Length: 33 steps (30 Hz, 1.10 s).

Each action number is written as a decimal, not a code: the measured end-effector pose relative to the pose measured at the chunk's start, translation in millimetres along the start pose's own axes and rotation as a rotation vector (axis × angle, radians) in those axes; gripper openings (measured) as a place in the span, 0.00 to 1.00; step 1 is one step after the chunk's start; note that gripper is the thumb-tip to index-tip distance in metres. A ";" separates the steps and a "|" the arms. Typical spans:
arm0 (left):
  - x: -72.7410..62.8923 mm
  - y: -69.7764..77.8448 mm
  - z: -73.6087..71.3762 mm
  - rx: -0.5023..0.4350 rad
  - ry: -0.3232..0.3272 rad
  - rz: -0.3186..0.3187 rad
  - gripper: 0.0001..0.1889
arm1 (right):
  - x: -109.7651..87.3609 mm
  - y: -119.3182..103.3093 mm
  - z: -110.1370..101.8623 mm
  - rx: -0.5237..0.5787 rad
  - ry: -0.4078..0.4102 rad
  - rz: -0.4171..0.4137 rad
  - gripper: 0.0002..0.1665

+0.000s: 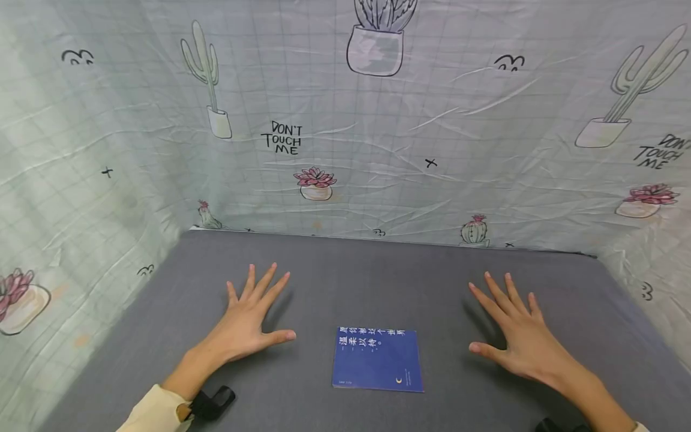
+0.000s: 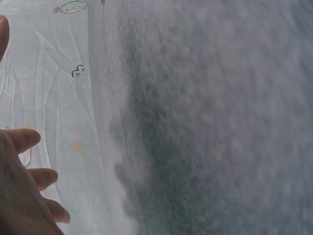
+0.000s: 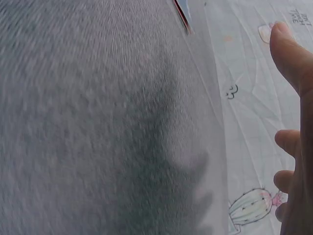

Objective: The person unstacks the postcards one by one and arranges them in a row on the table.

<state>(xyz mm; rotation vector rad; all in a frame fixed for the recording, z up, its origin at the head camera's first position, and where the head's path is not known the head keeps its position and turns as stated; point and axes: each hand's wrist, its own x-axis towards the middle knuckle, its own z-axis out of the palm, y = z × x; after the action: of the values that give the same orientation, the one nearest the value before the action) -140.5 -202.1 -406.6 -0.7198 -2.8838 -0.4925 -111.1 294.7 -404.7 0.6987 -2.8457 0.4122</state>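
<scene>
Blue booklet [image 1: 378,360] in your head view: lies flat on the grey table [image 1: 372,282], between your two hands and apart from both

Booklet cover: white characters along the far edge, a small yellow crescent [image 1: 399,380] towards the near right corner

Left hand [image 1: 251,330]: spread wide over the table to the left of the booklet, fingers straight and fanned, thumb pointing in towards it, holding nothing

Right hand [image 1: 518,336]: spread just as wide on the booklet's other side, your thumb pointing in, holding nothing

Pale sleeve [image 1: 153,411]: ends at your left wrist, with a black device [image 1: 213,403] strapped beside it

Printed cloth [image 1: 372,114]: hangs creased behind and beside the table, with potted cacti and "DON'T TOUCH ME" lettering

Left wrist view: your fingertips [image 2: 43,178] stand apart at the left edge, in front of the cloth; a dark shadow [image 2: 161,161] falls on the blurred tabletop

Right wrist view: your thumb [image 3: 291,56] and separated fingers line the right side, and another shadow crosses the table

Thin edge [image 3: 183,15] at the top there: white and dark red, cut off by the frame; you cannot tell from this view alone whether it is the booklet
</scene>
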 end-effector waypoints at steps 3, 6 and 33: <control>1.4 4.2 0.4 -0.010 0.002 0.014 0.53 | 1.6 -4.2 1.8 0.008 0.005 -0.011 0.58; 1.5 8.2 2.2 -0.014 0.001 0.026 0.53 | 2.2 -8.3 4.0 0.014 0.003 -0.017 0.58; -10.2 52.2 21.3 -0.332 0.020 0.121 0.54 | 7.1 -59.8 31.2 0.321 0.059 -0.168 0.58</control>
<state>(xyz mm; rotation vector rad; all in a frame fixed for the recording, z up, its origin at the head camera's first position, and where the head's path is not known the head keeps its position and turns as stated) -107.7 -155.8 -413.9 -0.9206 -2.7473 -0.9685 -92.2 231.1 -419.2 0.9549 -2.6646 0.8575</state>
